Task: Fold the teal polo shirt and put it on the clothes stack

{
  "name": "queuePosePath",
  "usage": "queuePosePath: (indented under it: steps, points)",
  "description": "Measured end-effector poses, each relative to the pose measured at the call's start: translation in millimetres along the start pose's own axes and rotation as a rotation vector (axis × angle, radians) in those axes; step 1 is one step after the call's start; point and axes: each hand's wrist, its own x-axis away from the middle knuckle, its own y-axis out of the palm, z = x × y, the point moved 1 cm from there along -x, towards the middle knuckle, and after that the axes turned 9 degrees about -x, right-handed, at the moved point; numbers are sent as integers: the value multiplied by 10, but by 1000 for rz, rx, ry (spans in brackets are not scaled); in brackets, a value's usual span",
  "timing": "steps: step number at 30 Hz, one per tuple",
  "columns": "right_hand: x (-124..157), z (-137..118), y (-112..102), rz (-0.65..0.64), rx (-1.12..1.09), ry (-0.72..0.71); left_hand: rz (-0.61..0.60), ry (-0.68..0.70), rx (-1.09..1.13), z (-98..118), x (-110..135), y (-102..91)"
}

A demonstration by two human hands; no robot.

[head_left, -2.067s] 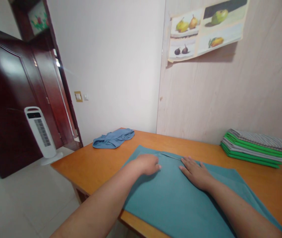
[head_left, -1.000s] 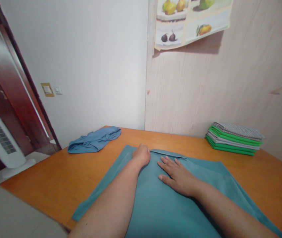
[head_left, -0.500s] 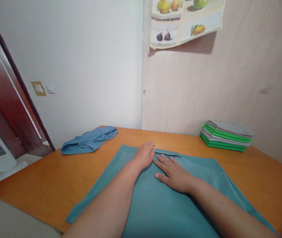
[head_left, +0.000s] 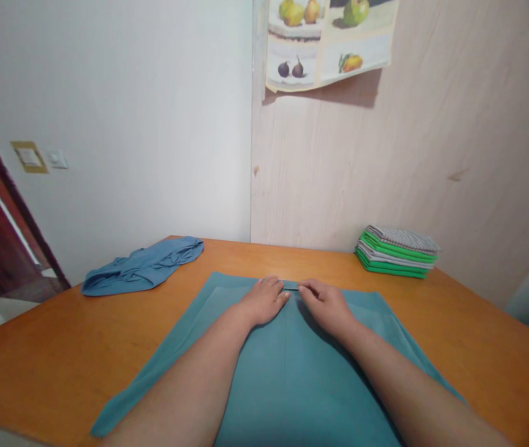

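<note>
A large teal cloth (head_left: 264, 385) lies spread on the wooden table, its far part folded over in layers. My left hand (head_left: 264, 302) rests palm down near the cloth's far edge, fingers stretched out and lying flat. Just to its right, my right hand (head_left: 327, 304) has thumb and fingertips pinched on the teal fabric at a thin fold line. My forearms cover parts of the cloth on both sides.
A crumpled blue garment (head_left: 146, 267) lies at the table's back left. At the back right stands a stack of folded green and grey cloths (head_left: 397, 253). The orange-brown table (head_left: 36, 372) meets a wall with a fruit poster (head_left: 325, 49).
My right hand has gone from lying flat to pinching the fabric by the far edge. My left hand has flattened out. The raised fold looks smoother, and the view has turned right.
</note>
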Motion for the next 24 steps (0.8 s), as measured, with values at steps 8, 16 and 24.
queuePosePath:
  steps: [8,16,24]
  points:
    - [-65,458,-159,44,155,313,-109,11,-76,18,5,0]
    - [-78,705,-265,4,54,420,-133,23,-77,44,12,-47]
    - [-57,765,-303,-6,-30,499,-135,18,-76,45,8,-40]
